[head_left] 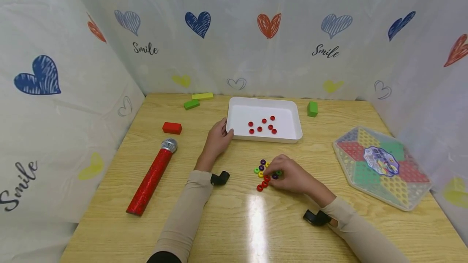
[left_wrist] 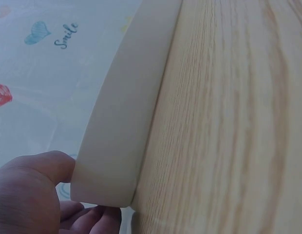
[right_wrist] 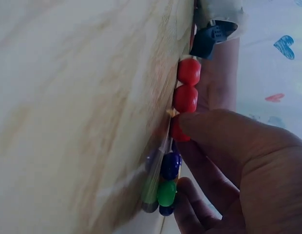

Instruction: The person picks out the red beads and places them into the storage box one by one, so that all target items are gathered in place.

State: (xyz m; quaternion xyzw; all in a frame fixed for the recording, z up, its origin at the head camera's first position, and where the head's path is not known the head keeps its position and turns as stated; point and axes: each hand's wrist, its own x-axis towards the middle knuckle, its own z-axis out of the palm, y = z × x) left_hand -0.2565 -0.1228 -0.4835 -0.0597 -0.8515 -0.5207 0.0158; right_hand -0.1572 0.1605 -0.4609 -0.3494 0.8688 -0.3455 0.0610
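Observation:
My left hand (head_left: 218, 140) grips the near left corner of a white tray (head_left: 245, 108). In the left wrist view the thumb lies against the wall of the tray (left_wrist: 124, 122), and the other fingers are at its end. Several red beads (head_left: 260, 129) lie spread out inside it. In front of the tray, my right hand (head_left: 292, 175) pinches a red bead (right_wrist: 179, 128) at the end of a short row of red beads (head_left: 265, 184) on the table. Purple beads (head_left: 261, 168), yellow beads (head_left: 261, 174) and green beads (head_left: 256, 170) cluster around the fingers, partly hidden.
A red microphone (head_left: 151, 180) lies at the left, with a red block (head_left: 172, 128) beyond it. Green (head_left: 191, 104) and yellow (head_left: 202, 96) blocks are at the back; another green block (head_left: 312, 109) stands right of the tray. A hexagonal game board (head_left: 384, 165) lies at the right.

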